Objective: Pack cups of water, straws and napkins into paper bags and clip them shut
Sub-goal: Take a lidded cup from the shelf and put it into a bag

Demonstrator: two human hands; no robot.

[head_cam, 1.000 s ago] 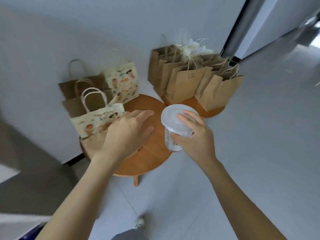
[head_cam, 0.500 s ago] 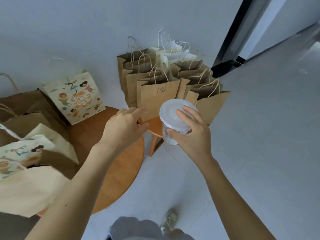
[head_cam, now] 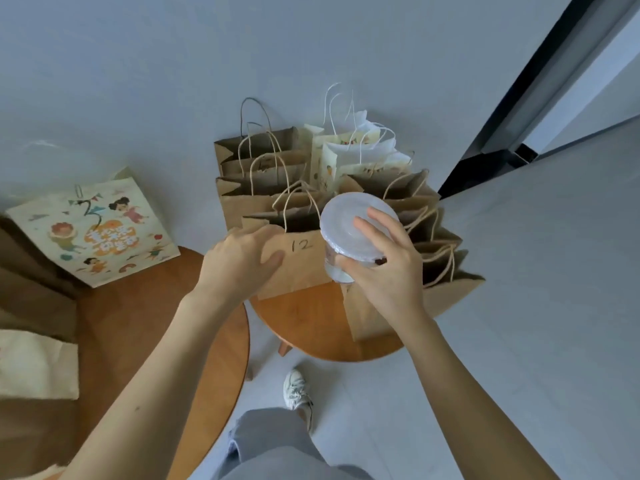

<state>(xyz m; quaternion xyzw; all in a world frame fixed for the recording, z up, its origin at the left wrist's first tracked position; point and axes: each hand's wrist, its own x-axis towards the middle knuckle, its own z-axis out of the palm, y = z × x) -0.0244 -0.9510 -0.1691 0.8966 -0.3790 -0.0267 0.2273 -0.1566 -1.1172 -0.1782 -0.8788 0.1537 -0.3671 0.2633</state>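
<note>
Over the right half of the bag marked 12 point(head_cam: 301, 271), we are holding a cup of water point(head_cam: 335, 271) in our right hand point(head_cam: 384, 271). Our fingers are spreading across its white lid point(head_cam: 341, 225) and our thumb is wrapping the clear wall below. The cup is hanging in the air at that bag's mouth, not yet inside it.

Our left hand point(head_cam: 242, 261) is gripping the bag's front panel at its top left corner, thumb lying on the brown face and fingers hooking at the rim. The bag is standing on a small round counter point(head_cam: 311, 330). Other brown bags point(head_cam: 446, 296) are crowding behind it and to its right, and a printed bag point(head_cam: 93, 230) is leaning well off to its left.

We are judging the step in hand to be lowering the cup into this bag. To do it well, we are planning these moves:
- Draw the front panel towards us so the mouth is gaping wide.
- Nudge the twine handles point(head_cam: 294, 202) aside so they are not snagging the lid.
- Bring the cup over the middle of the opening and keep it level as it is sinking, since we cannot tell how tightly the lid is sealing.
- Let go only once the base is sitting flat on the bag's floor.
</note>
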